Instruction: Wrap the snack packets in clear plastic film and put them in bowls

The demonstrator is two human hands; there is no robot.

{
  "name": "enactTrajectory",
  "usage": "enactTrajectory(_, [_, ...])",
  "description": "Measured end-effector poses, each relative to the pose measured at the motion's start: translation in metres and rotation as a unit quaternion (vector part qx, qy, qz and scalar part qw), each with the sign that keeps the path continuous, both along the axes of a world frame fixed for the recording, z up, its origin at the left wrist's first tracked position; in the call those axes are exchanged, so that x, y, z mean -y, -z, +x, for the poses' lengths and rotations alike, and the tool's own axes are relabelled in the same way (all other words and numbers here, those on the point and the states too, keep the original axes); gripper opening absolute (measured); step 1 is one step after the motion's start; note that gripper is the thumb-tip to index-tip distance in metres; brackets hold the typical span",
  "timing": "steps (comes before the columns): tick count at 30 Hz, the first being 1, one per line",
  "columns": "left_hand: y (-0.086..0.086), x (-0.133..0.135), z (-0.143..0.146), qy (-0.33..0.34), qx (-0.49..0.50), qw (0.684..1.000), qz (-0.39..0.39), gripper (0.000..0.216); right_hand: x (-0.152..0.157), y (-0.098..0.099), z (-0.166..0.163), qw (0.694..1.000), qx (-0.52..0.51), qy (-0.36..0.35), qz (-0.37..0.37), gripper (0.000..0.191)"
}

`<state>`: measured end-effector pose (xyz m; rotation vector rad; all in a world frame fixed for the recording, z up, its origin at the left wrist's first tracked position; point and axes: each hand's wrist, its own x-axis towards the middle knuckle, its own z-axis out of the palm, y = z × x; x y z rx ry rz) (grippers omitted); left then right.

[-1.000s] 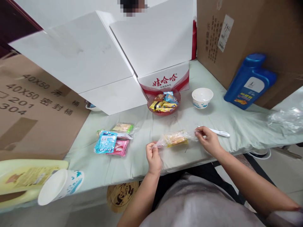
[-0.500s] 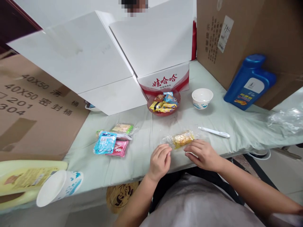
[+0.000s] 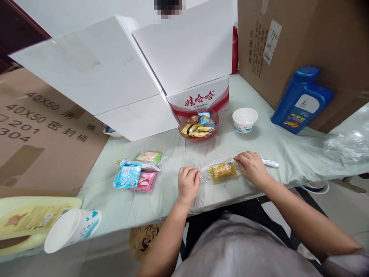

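Observation:
A yellow-wrapped snack (image 3: 222, 170) lies on the table inside a clear plastic wrapper (image 3: 205, 172). My left hand (image 3: 188, 185) pinches the wrapper's left end between thumb and fingers. At the opposite end, my right hand (image 3: 253, 168) is closed on the wrapper, which stretches flat between both hands. A white, slim-handled tool (image 3: 270, 163) pokes out from behind my right hand; its other end is hidden. Beyond the snack stands a red translucent bowl (image 3: 184, 134) of wrapped snacks, with a white paper bowl (image 3: 245, 127) to its right.
Snack packets (image 3: 128, 175) lie in a pile on the left. A paper cup (image 3: 72, 231) rests on its side by a yellow bottle (image 3: 34, 215) at the near-left edge. White boxes (image 3: 184, 57), a blue bottle (image 3: 302, 100) and a brown carton (image 3: 265, 77) line the back.
My hands have moved apart and slightly away from my body, and the wrapper is now drawn out between them. My right hand now covers part of the white tool.

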<state>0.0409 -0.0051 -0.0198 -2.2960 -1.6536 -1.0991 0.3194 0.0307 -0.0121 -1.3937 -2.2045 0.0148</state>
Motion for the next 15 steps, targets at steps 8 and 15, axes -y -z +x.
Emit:
enactTrajectory(8, [-0.018, 0.023, -0.012, 0.053, -0.033, 0.993, 0.099, 0.016, -0.019, -0.011, 0.016, 0.994, -0.064, 0.079, 0.038, 0.024])
enactTrajectory(15, [-0.025, 0.052, -0.019, 0.21, -0.144, 0.964, -0.077, 0.029, -0.006, -0.047, 0.006, 0.991, -0.102, -0.068, 0.045, 0.026])
